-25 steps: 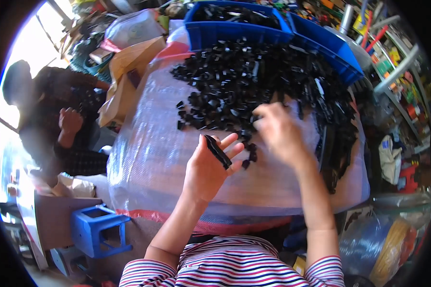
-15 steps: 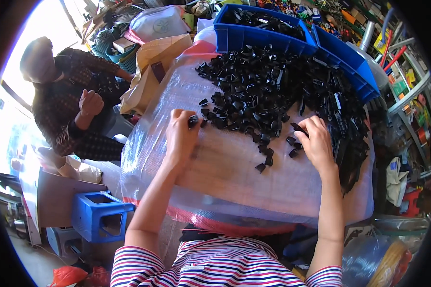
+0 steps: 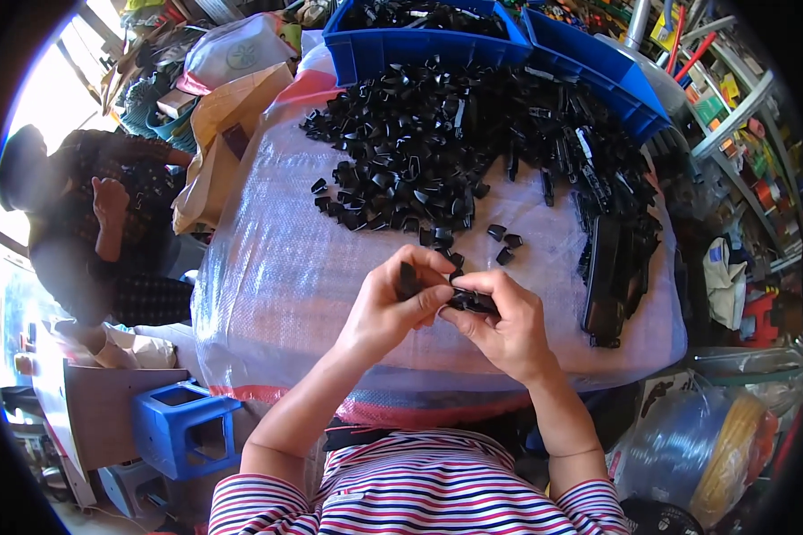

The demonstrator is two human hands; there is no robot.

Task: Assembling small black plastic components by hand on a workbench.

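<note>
Both hands meet over the near middle of a table covered with a whitish woven plastic sheet (image 3: 285, 303). My right hand (image 3: 509, 328) is closed on a small dark black plastic piece (image 3: 475, 302), its thumb and fingers pinching it. My left hand (image 3: 393, 303) is closed too, with another black plastic piece (image 3: 408, 279) among its curled fingers; its fingertips meet the right hand's piece. Just beyond them spreads a heap of small curved black plastic pieces (image 3: 393, 165). A few loose pieces (image 3: 505, 257) lie apart from the heap.
Longer black plastic parts (image 3: 603, 281) are stacked along the right side. Blue bins (image 3: 419, 53) stand at the far edge, one holding black parts. To the left are a brown paper bag (image 3: 214, 152), a seated person (image 3: 107, 214) and a blue stool (image 3: 183, 428).
My hands have come together from far apart, the left moving right and the right moving left and nearer. The whole view has shifted, so the table appears further left and higher.
</note>
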